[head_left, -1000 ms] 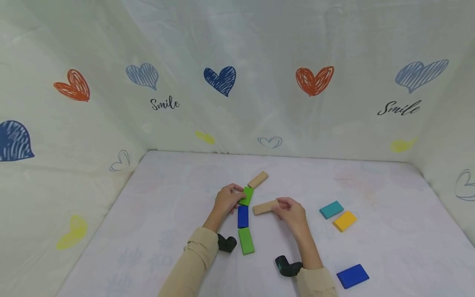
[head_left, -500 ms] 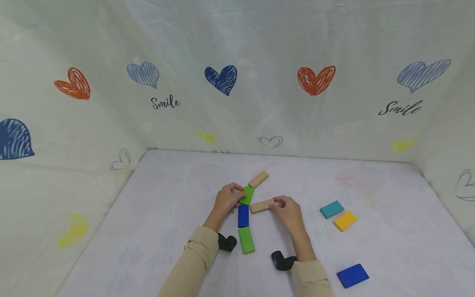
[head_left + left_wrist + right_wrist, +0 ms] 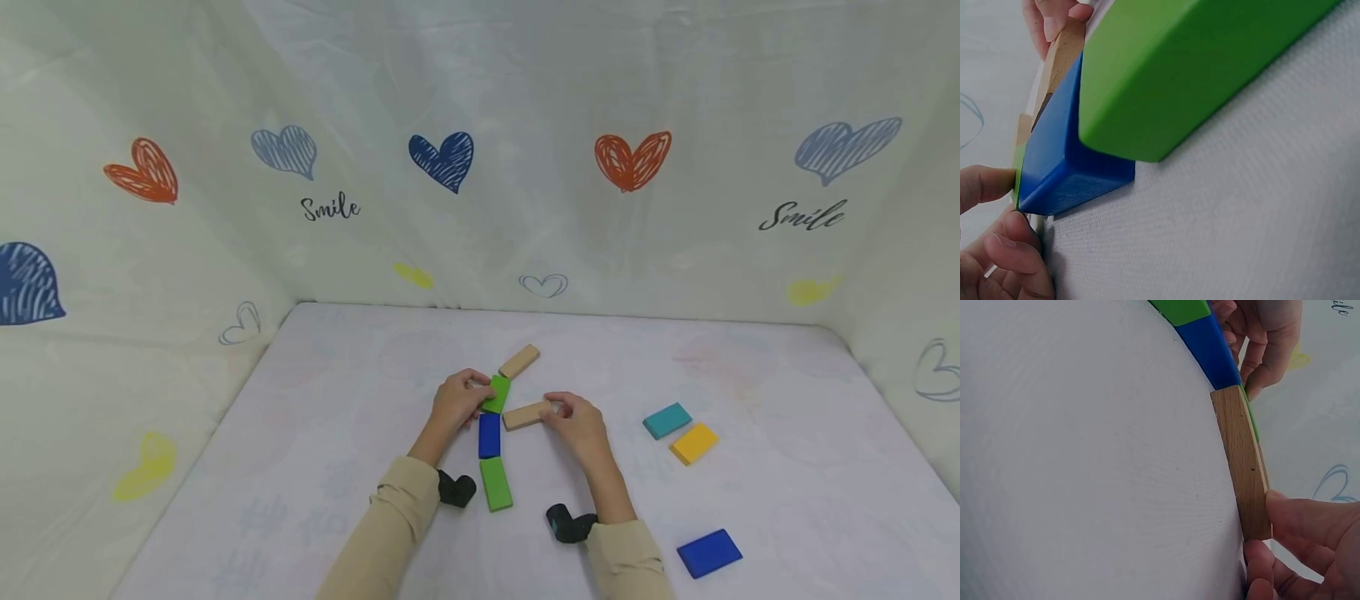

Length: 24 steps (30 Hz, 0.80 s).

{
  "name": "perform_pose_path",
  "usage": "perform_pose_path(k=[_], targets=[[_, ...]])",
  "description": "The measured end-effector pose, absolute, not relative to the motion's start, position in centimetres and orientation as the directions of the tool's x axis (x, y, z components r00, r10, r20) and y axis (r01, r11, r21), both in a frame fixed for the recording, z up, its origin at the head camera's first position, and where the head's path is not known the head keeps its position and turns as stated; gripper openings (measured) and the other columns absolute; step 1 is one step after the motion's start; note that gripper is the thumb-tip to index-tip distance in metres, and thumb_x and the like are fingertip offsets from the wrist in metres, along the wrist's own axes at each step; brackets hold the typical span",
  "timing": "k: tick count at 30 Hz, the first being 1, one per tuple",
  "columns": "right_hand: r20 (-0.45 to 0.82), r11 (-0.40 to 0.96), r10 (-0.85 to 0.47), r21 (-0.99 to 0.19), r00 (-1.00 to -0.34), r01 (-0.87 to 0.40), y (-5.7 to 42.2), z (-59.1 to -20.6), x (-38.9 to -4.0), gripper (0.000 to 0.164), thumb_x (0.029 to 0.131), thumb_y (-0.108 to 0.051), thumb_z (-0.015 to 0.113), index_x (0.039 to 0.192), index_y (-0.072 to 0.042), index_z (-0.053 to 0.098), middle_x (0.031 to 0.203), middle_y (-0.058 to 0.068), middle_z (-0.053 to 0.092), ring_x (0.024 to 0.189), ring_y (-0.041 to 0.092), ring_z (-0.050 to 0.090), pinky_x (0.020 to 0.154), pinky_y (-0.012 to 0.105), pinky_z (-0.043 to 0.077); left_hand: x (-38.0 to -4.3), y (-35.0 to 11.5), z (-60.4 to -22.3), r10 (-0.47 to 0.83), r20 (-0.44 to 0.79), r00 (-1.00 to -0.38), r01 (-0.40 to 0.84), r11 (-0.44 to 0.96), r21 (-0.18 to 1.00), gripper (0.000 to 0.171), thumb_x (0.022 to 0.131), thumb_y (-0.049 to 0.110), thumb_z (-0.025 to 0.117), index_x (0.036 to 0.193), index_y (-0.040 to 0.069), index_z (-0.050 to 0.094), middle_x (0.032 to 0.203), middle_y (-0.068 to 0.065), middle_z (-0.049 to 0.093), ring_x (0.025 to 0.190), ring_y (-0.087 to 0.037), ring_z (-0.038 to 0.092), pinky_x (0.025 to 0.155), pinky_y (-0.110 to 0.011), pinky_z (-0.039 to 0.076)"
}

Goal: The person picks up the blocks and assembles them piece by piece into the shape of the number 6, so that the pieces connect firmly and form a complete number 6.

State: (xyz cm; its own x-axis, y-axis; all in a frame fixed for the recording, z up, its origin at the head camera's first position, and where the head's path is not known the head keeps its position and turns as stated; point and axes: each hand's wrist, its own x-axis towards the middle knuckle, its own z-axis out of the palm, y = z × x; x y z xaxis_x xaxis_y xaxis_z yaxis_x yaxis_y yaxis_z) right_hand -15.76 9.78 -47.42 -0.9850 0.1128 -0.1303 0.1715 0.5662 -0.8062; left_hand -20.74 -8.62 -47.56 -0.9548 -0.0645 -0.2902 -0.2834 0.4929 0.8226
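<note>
In the head view several flat blocks form a bent line on the table. My left hand (image 3: 456, 406) pinches the upper green block (image 3: 498, 394) between thumb and fingers. Below that block lies a blue block (image 3: 489, 436), then a lower green block (image 3: 496, 484). My right hand (image 3: 580, 423) grips the right end of a plain wooden block (image 3: 525, 415), whose left end is right at the blue block's upper right corner. Another wooden block (image 3: 519, 361) slants away from the upper green one's far end. In the right wrist view, thumb and fingers (image 3: 1300, 528) hold the wooden block's near end.
To the right lie a teal block (image 3: 667, 421) and a yellow block (image 3: 693, 443) side by side. A second blue block (image 3: 709, 553) is near the front right. A white cloth wall (image 3: 525, 233) printed with hearts closes off the back of the table (image 3: 360, 350).
My right hand has moved left with the wooden block, bringing its end up to the line of blocks. The left hand has stayed in place on the upper green block.
</note>
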Motion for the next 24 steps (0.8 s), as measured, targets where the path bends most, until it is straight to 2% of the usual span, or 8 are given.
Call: perform_pose_path(k=[24], targets=[[-0.124, 0.564, 0.121, -0.808, -0.985, 0.171, 9.44, -47.25, -15.68, 0.031, 0.084, -0.014, 0.066, 0.112, -0.002, 0.065, 0.074, 0.004, 0.053, 0.063, 0.014, 0.044, 0.054, 0.023, 0.035, -20.83, -8.67, -47.6, -0.057, -0.293, -0.954, -0.282, 0.498, 0.82, 0.023, 0.079, 0.018, 0.067, 0.1, 0.009, 0.065, 0.055, 0.001, 0.048, 0.037, -0.008, 0.041, 0.033, -0.018, 0.035]])
